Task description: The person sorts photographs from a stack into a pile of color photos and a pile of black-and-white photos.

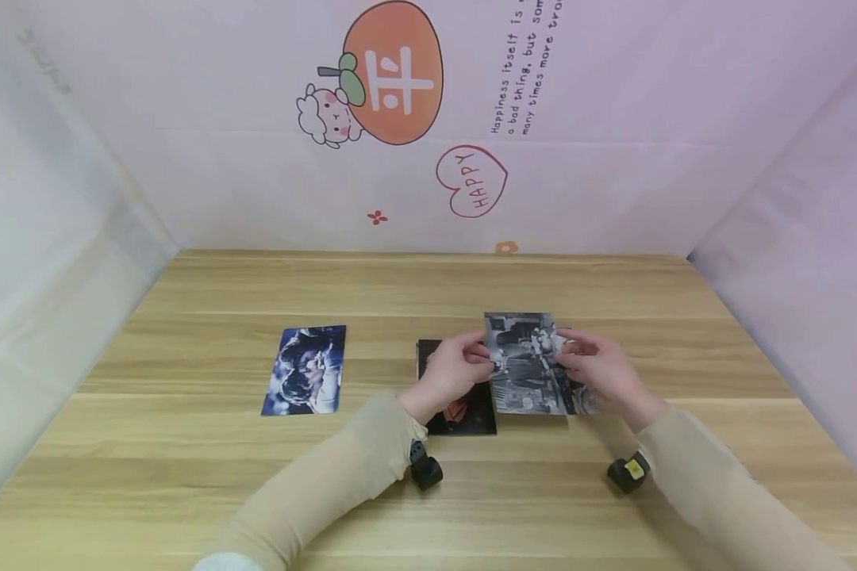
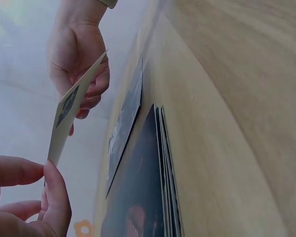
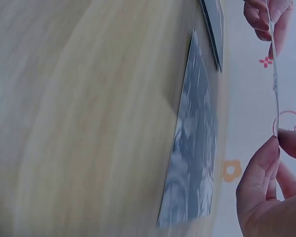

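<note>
Fingers [image 2: 57, 197] of the left hand [image 1: 457, 369] are bent in a pinch on the left edge of a black-and-white photo print [image 1: 524, 365]. By the right hand [image 1: 607, 371] the opposite edge is gripped between thumb and fingers, so the print is held between the two hands, with its middle left uncovered. It is raised off the wooden bench [image 1: 186, 492], as is shown in both wrist views, where the sheet is seen nearly edge-on. In the left wrist view a pale face marked with a small dark picture is turned toward the camera.

Beneath the held sheet, and partly covered by it in the head view, a grey-toned print [image 3: 192, 143] is laid flat on the bench. Just beside this, to the left, a stack of dark prints [image 1: 471, 416] is set down; several layered edges are shown in the left wrist view, and in the head view part of its top is hidden by the left hand. Farther left, well apart from both hands, a blue-toned print [image 1: 305, 373] is placed, slightly tilted. Beige sleeves [image 1: 328, 468] are worn. Behind the bench a white backdrop [image 1: 243, 190] is hung, printed with an orange fruit [image 1: 421, 111].
</note>
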`<action>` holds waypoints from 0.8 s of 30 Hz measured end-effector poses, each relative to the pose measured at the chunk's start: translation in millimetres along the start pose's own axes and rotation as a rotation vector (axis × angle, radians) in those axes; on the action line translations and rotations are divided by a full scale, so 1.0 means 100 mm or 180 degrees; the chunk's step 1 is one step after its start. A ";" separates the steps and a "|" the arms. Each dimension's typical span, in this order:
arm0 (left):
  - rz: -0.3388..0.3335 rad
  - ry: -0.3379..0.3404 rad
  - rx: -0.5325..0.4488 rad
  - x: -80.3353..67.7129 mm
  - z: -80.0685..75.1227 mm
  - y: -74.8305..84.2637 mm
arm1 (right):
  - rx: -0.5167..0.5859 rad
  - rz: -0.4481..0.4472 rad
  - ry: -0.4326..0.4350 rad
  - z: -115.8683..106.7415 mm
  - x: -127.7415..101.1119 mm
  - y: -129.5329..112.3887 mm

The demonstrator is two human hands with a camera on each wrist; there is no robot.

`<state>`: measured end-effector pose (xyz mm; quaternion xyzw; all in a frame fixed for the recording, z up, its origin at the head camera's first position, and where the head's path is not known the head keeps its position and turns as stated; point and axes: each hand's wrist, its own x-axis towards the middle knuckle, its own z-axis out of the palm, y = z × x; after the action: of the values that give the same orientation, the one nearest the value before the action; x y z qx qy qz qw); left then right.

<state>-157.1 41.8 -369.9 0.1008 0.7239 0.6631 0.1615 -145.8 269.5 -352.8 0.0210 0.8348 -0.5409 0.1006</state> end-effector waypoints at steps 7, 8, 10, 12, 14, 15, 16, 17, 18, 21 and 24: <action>-0.0133 -0.0131 -0.0097 0.09 0.13 0.00 | -0.0054 -0.0004 0.0023 -0.15 -0.01 0.10; -0.0156 -0.0135 -0.0095 0.11 0.15 0.00 | -0.0035 0.0010 0.0027 -0.17 0.00 0.12; -0.0196 -0.0135 -0.0087 0.13 0.19 0.00 | -0.0011 0.0040 0.0021 -0.21 0.00 0.15; -0.0215 -0.0133 -0.0118 0.15 0.23 0.00 | -0.0022 0.0061 0.0016 -0.24 0.01 0.18; -0.0210 -0.0133 -0.0142 0.17 0.27 -0.01 | -0.0068 0.0092 0.0009 -0.26 0.02 0.21; -0.0205 -0.0133 -0.0152 0.19 0.29 -0.02 | -0.0098 0.0111 0.0003 -0.27 0.02 0.22; -0.0194 -0.0137 -0.0156 0.21 0.30 -0.03 | -0.0127 0.0125 -0.0002 -0.29 0.03 0.23; -0.0186 -0.0143 -0.0146 0.22 0.32 -0.03 | -0.0143 0.0150 -0.0003 -0.30 0.03 0.24; -0.0186 -0.0144 -0.0130 0.23 0.33 -0.04 | -0.0152 0.0174 -0.0010 -0.30 0.03 0.25; -0.0219 -0.0125 -0.0106 0.26 0.35 -0.06 | -0.0156 0.0232 -0.0023 -0.32 0.04 0.27; -0.0252 -0.0134 -0.0043 0.27 0.37 -0.07 | -0.0153 0.0282 -0.0010 -0.33 0.06 0.28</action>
<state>-168.3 84.9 -382.1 0.0849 0.7194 0.6587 0.2035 -152.0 310.3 -365.7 0.0547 0.8456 -0.5157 0.1263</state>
